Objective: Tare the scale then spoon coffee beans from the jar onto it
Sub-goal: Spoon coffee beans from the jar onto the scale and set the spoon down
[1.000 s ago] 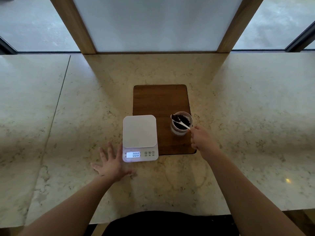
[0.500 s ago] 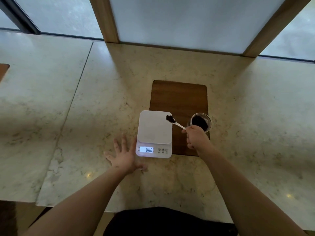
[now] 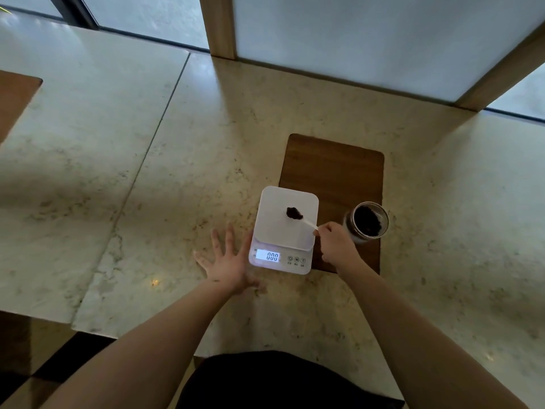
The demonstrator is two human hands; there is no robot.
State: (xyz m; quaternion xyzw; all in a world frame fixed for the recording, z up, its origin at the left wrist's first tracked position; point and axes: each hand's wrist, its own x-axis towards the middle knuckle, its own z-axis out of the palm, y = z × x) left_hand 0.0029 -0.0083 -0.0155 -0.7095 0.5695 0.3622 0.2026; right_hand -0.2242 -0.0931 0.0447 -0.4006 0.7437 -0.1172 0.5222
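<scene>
Left hand (image 3: 228, 265) flat on the marble bench (image 3: 147, 172), fingers spread, just beside the scale (image 3: 284, 231). Scale white, rounded corners, lit display showing 000; its far edge overlaps a dark wooden board (image 3: 333, 169). Right hand (image 3: 334, 245) closed on a pale spoon (image 3: 306, 221) held over the platform, bowl heaped with dark coffee beans (image 3: 294, 213). Open glass jar (image 3: 367, 222) of beans on the board, far right.

White scale (image 3: 284, 222), dark beans (image 3: 294, 213)
</scene>
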